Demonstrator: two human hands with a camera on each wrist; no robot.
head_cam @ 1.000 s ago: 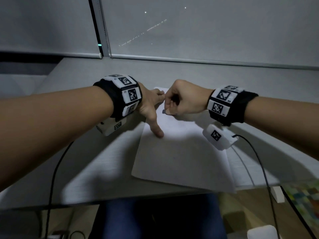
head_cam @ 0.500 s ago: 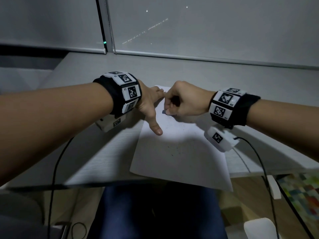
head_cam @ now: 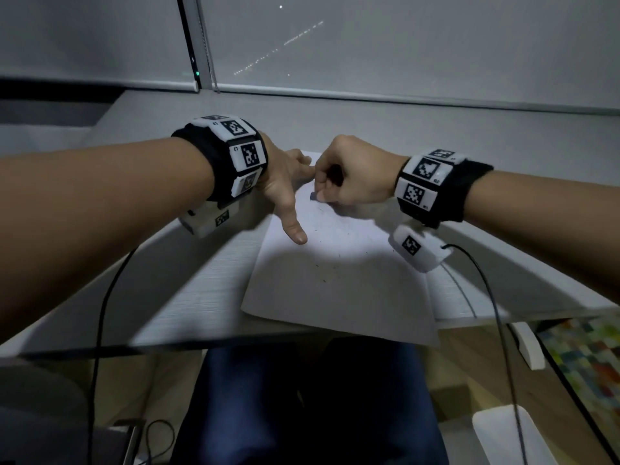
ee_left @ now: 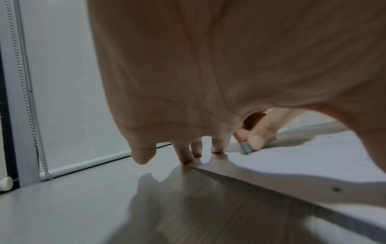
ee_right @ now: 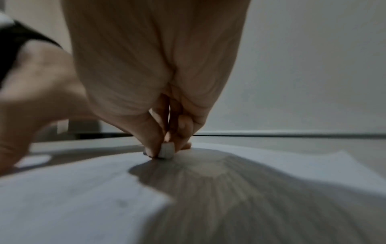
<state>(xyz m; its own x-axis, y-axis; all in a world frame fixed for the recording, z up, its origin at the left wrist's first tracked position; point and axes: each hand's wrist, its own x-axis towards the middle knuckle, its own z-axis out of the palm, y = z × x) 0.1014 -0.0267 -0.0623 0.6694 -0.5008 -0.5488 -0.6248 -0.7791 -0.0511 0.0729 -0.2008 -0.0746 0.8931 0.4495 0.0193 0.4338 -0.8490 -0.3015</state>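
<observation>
A white sheet of paper (head_cam: pixel 339 283) lies on the grey desk (head_cam: pixel 188 297), its near edge hanging over the desk's front. My right hand (head_cam: pixel 349 182) pinches a small grey-blue eraser (head_cam: pixel 312 196) between thumb and fingers and presses it on the paper's far part; the eraser (ee_right: pixel 166 150) touches the sheet (ee_right: pixel 83 189). My left hand (head_cam: pixel 288 182) holds the sheet down with spread straight fingers (ee_left: pixel 185 155) at its far left corner, the thumb stretched toward me. The eraser (ee_left: pixel 246 148) shows just right of those fingertips.
Dark specks lie scattered on the paper (head_cam: pixel 323 273). Closed roller blinds (head_cam: pixel 402 45) with a bead chain (ee_left: pixel 27 99) stand behind the desk. Black cables (head_cam: pixel 496 313) hang from both wrist cameras over the desk's front edge. My legs (head_cam: pixel 302 397) are under the desk.
My right hand with the eraser has shifted slightly on the sheet, and dark specks now show on the paper. The left hand still holds the sheet.
</observation>
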